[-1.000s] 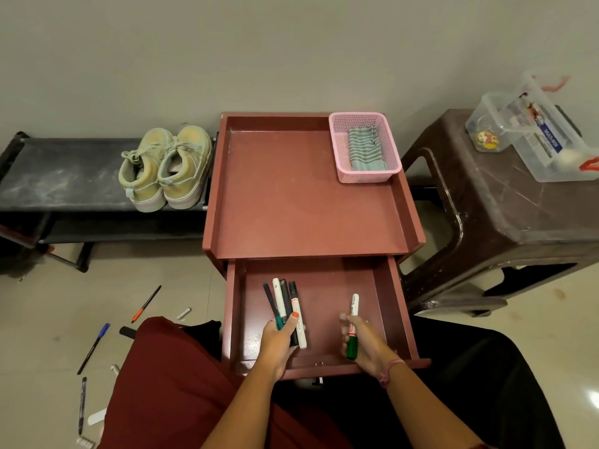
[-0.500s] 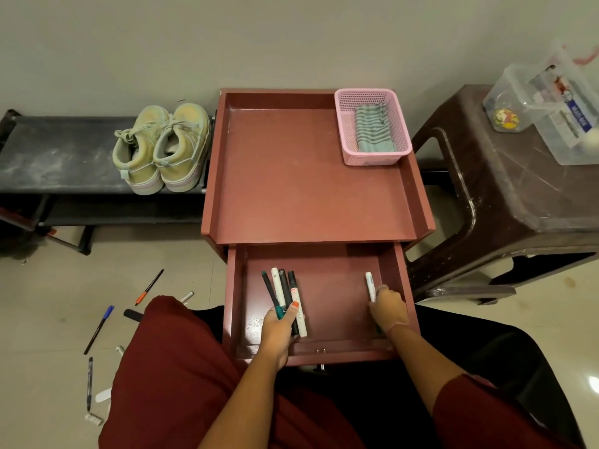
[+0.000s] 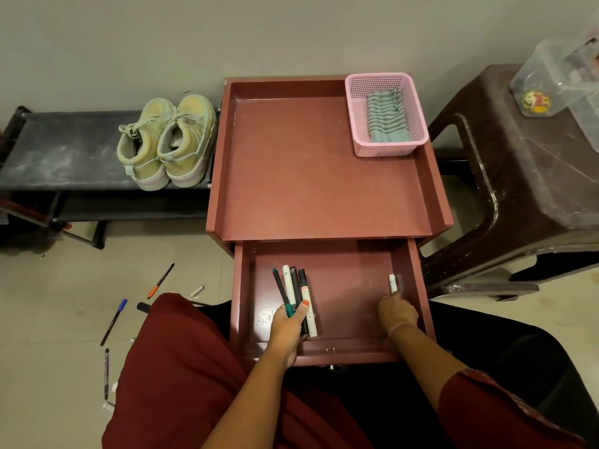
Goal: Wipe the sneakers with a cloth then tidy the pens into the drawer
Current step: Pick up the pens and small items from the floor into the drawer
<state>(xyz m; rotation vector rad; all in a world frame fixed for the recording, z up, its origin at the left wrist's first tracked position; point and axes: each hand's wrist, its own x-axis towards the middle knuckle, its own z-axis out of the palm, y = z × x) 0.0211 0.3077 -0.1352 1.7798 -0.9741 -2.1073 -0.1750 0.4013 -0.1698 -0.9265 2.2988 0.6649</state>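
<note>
Underfoot, a pale tiled floor [image 3: 58, 303] meets a plain greyish wall [image 3: 194, 37], and against that wall stands a reddish-brown wooden side table [image 3: 311, 176] with a raised rim and its shallow drawer [image 3: 343, 306] pulled open. At the tabletop's far right corner sits a pink plastic mesh basket [image 3: 358, 124] holding a folded grey-green striped cloth [image 3: 387, 116]. Left of the table, a pair of yellow-green lace-up sneakers [image 3: 168, 140] rests on a dusty black low rack [image 3: 61, 150]; right of it is a dark brown plastic stool [image 3: 525, 176] carrying clear plastic containers [image 3: 560, 72], cut off by the frame edge.

Inside the drawer, the left hand [image 3: 287, 327] grips a bundle of black, white and teal marker pens [image 3: 293, 293], thumb curled over them. The right hand [image 3: 397, 311] pinches a white marker [image 3: 393, 282] by the drawer's right wall; its lower end is hidden by the fingers. More loose pens [image 3: 113, 322] lie scattered on the floor at left, some partly covered by a dark red garment [image 3: 181, 367].
</note>
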